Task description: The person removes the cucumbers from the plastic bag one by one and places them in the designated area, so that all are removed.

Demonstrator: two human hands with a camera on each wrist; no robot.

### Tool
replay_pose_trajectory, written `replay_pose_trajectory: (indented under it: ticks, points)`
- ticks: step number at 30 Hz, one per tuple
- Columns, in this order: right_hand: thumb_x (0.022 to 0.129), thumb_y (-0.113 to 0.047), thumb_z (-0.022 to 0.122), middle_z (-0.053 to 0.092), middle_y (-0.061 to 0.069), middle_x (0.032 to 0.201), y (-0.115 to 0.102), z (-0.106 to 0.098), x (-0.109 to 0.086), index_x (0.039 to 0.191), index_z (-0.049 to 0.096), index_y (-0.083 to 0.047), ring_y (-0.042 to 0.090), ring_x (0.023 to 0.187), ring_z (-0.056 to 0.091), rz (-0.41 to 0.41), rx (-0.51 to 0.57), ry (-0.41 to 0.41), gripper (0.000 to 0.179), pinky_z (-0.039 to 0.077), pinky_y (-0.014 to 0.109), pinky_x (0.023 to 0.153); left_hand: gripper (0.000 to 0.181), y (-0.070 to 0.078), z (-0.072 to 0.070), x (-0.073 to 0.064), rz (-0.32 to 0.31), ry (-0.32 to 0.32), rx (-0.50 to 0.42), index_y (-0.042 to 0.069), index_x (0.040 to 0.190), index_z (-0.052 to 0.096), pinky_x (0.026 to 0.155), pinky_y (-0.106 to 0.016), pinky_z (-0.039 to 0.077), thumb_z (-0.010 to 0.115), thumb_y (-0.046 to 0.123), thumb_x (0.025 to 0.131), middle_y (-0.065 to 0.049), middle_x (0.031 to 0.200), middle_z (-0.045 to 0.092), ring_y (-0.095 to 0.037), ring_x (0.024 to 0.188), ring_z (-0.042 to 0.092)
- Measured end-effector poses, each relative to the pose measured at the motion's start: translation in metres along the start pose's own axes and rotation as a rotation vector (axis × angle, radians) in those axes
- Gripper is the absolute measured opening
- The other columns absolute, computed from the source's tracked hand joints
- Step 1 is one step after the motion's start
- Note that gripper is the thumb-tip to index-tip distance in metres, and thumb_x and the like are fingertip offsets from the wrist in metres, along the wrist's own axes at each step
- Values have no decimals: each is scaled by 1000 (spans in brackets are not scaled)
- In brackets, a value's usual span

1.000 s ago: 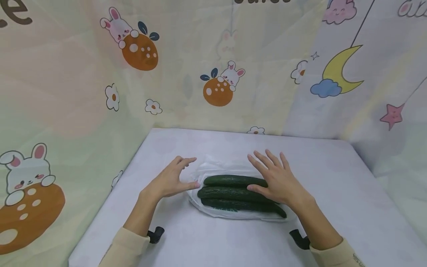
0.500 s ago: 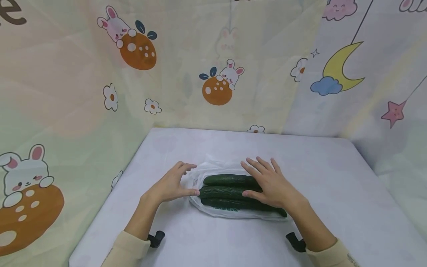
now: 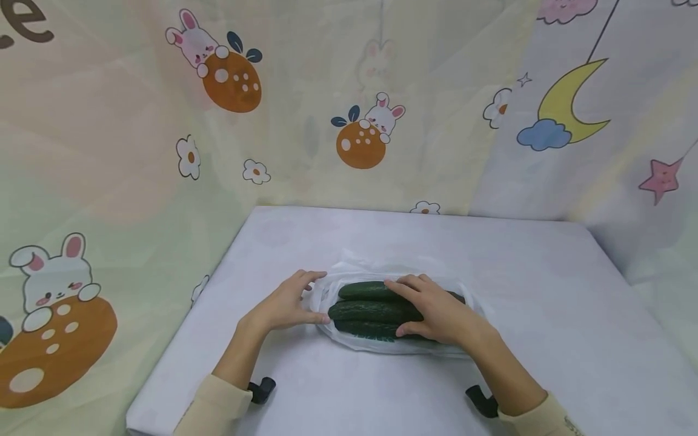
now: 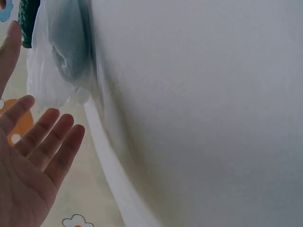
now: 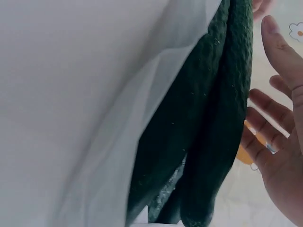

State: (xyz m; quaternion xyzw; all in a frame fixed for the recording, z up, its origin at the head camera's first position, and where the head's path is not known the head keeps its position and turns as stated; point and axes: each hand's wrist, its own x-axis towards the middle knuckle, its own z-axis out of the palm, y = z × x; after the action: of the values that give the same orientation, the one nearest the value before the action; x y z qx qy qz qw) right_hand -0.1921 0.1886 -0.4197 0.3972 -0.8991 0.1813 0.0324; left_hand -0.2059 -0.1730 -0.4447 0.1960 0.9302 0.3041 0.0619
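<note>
Lying snug on a white plastic bag (image 3: 351, 267), three green cucumbers (image 3: 371, 311) on the counter (image 3: 283, 242), right hand (image 3: 438, 310) over them, fingers parted, contact hard to judge, left hand (image 3: 286, 304) at their left end, thumb and fingers apart, bunny-print cloth (image 3: 297, 163) behind.

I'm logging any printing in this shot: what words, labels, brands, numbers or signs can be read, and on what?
"e", on the patterned backdrop, beside a cut-off character.
Green print, apparently on the white bag: too small to read.
Dark marking on the right sleeve: unreadable, perhaps not lettering.
</note>
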Motion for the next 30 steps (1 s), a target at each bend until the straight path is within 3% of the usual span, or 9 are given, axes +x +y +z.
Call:
replay_pose_trajectory:
  ticks: [6, 17, 24, 30]
  points:
    - [79, -43, 86, 58, 1, 130, -4, 5, -1, 153, 48, -14, 18, 114, 60, -12, -16, -30, 88, 54, 38, 93, 107, 2, 1, -2, -1, -18, 3, 31, 159, 36, 98, -46, 50, 90, 55, 71, -1, 140, 53, -24, 127, 56]
    - [82, -38, 86, 65, 0, 133, 3, 17, -1, 144, 58, -15, 23, 124, 60, 68, 54, -67, 71, 51, 43, 100, 108, 2, 7, -4, 35, -37, -37, 26, 161, 34, 101, -47, 50, 91, 51, 73, -5, 153, 48, -28, 129, 56]
    - [88, -32, 81, 68, -4, 125, 11, 19, -1, 134, 66, -15, 20, 118, 62, 23, 101, -33, 51, 52, 42, 98, 106, 2, 9, -6, 55, -46, -32, 23, 160, 35, 100, -46, 50, 91, 49, 74, -7, 151, 49, -29, 126, 56]
    - [92, -30, 78, 66, -6, 121, 12, 20, -1, 132, 67, -15, 17, 115, 62, -1, 100, -21, 44, 53, 40, 95, 106, 0, 11, -4, 60, -54, -10, 20, 159, 37, 102, -46, 49, 92, 48, 73, -8, 151, 50, -28, 126, 56]
